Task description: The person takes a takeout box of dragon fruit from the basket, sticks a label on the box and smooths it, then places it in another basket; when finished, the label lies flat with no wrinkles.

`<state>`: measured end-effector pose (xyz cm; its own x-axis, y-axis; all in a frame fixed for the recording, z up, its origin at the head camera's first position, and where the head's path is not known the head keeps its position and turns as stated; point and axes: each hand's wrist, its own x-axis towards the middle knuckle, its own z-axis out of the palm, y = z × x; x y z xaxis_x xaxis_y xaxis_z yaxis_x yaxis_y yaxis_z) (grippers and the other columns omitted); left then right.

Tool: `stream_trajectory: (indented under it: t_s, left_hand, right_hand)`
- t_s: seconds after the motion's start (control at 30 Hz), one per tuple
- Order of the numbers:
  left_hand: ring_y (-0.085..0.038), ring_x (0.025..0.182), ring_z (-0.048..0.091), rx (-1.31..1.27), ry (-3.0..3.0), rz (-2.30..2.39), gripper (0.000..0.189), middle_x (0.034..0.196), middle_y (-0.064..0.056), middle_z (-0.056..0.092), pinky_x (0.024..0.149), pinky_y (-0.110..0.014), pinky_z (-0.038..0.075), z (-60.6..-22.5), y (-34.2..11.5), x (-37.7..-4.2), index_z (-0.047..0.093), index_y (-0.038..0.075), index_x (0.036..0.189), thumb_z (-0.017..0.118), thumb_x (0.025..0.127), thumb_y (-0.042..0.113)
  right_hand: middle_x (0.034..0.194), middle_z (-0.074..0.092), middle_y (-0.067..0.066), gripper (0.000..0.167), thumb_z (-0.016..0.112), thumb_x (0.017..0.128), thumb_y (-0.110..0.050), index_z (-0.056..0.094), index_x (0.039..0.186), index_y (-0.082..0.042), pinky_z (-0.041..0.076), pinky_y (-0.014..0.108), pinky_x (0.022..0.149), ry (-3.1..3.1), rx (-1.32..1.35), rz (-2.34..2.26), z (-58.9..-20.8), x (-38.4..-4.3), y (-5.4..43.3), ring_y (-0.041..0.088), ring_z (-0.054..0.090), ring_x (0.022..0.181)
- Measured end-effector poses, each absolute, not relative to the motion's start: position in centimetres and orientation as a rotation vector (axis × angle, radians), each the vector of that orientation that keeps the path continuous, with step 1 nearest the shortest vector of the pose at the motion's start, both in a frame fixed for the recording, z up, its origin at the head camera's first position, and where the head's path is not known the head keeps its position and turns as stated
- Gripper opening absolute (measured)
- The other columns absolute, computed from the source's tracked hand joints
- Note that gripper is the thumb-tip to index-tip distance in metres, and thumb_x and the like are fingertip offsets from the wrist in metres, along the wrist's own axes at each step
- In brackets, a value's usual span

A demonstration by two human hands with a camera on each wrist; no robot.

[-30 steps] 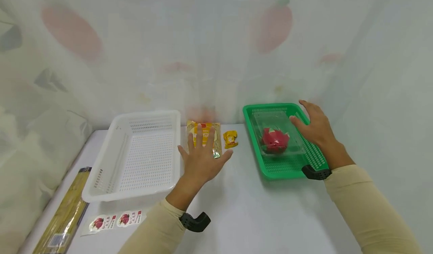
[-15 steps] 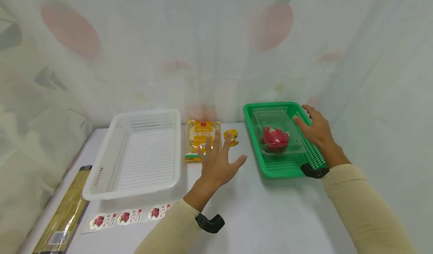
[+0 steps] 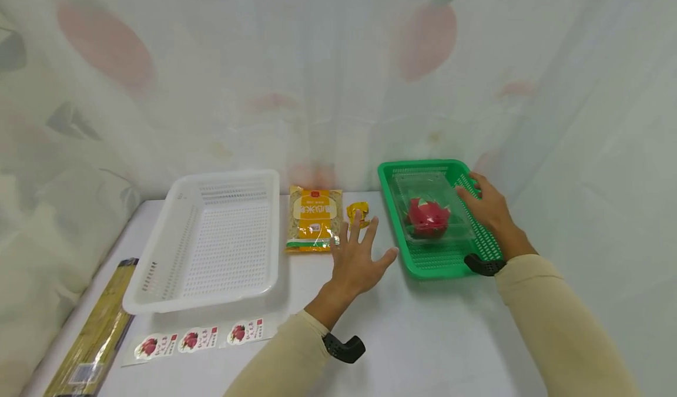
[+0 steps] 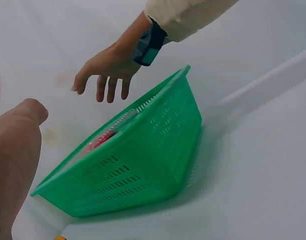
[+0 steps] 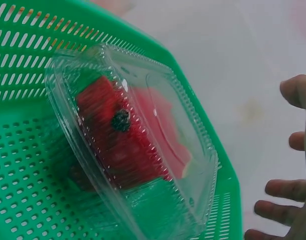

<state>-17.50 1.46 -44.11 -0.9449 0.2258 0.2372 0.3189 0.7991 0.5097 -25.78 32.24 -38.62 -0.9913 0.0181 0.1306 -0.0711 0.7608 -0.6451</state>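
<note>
My left hand (image 3: 357,266) hovers over the white table with fingers spread and nothing in them; in the head view its fingertips overlap a small yellow wrapped packet (image 3: 358,212). My right hand (image 3: 492,212), its fingers apart and holding nothing, is above the right side of the green basket (image 3: 431,268). Inside that basket sits a clear plastic clamshell box (image 5: 143,135) with a red dragon fruit (image 3: 428,217) in it. In the left wrist view the right hand (image 4: 110,67) hangs over the basket's far rim. A flat yellow bag (image 3: 314,219) of pale food lies left of the small packet.
A white basket (image 3: 273,268) stands on the left. In front of it lies a strip of dragon fruit stickers (image 3: 197,339). A long, flat yellowish package (image 3: 95,332) rests along the table's left side. White printed sheeting (image 3: 328,80) hangs behind.
My left hand has moved right, off the yellow bag and in front of the small packet, uncovering more of the sticker strip. My right hand has lowered slightly beside the green basket.
</note>
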Motion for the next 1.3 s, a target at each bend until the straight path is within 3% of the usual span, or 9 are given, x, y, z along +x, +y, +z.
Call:
stream_trajectory:
  t_s: [0.27,0.63,1.03,1.3]
  left_hand:
    - [-0.038,0.141,0.016,-0.521,-2.807,-0.879,0.077,0.161,-0.004,0.006,0.103,-0.070,0.012,-45.3,3.5,-17.5,0.027,0.024,0.154,0.036,0.092,0.068]
    - [-0.035,0.142,0.013,-0.574,-2.868,-0.918,0.075,0.161,-0.001,0.005,0.103,-0.069,0.014,-46.2,5.4,-17.1,0.025,0.028,0.154,0.037,0.092,0.068]
    - [-0.038,0.141,0.017,-0.612,-2.909,-0.905,0.068,0.161,-0.001,0.004,0.103,-0.068,0.017,-46.9,7.6,-17.3,0.026,0.030,0.154,0.033,0.096,0.064]
    - [-0.040,0.139,0.019,-0.600,-2.928,-0.882,0.062,0.161,0.001,0.003,0.102,-0.067,0.021,-47.6,8.0,-17.1,0.032,0.026,0.152,0.032,0.099,0.057]
  right_hand:
    - [0.146,0.025,0.036,0.087,0.035,0.095,-0.065,0.009,0.155,-0.009,0.022,0.071,0.098,-3.015,-0.018,1.116,-39.9,-26.4,32.6,0.055,0.025,0.131]
    - [0.154,0.010,0.030,0.091,0.036,0.095,-0.064,0.006,0.153,0.000,0.019,0.067,0.103,-3.083,-0.008,1.218,-41.1,-27.1,32.9,0.052,0.016,0.136]
    - [0.155,-0.003,0.028,0.108,0.042,0.085,-0.075,-0.003,0.154,-0.004,0.037,0.071,0.087,-3.095,-0.289,1.600,-42.6,-27.3,32.7,0.054,0.012,0.135]
    - [0.154,0.004,0.031,0.108,0.043,0.085,-0.075,0.002,0.153,-0.001,0.044,0.067,0.083,-3.108,-0.397,1.686,-43.1,-27.5,32.7,0.056,0.015,0.134]
